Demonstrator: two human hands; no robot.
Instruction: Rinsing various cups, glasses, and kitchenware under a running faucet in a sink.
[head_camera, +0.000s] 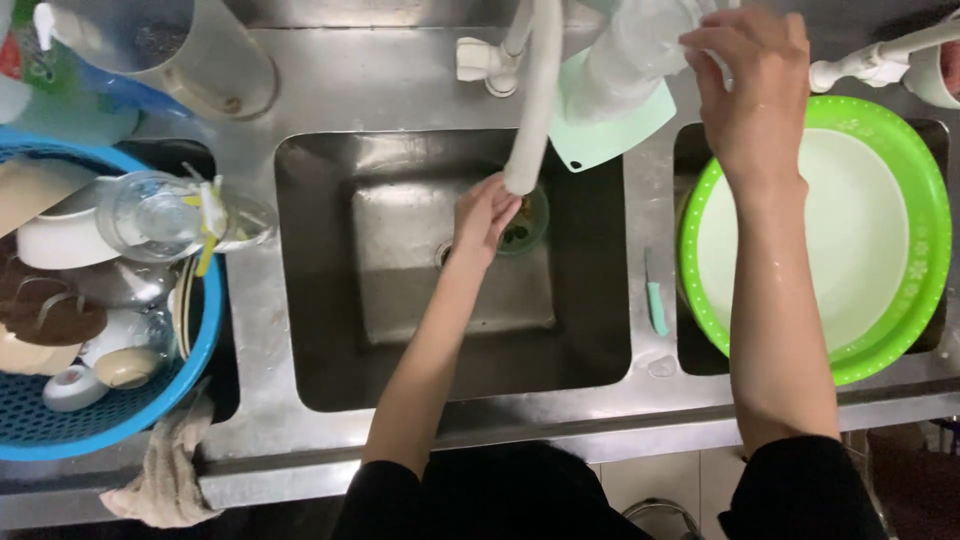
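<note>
The left hand (487, 215) is cupped beneath the white spout (533, 100); a clear container (640, 40) is gripped by the right hand (750, 85), beside the green basin (890, 130).

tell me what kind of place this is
Most likely a kitchen dishwashing station: a stainless steel sink with a hose tap, a blue basket full of washed dishes, and a green basin alongside.

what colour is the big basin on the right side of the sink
The basin is bright green on the rim with a pale, whitish inside; the head view shows it.
</note>
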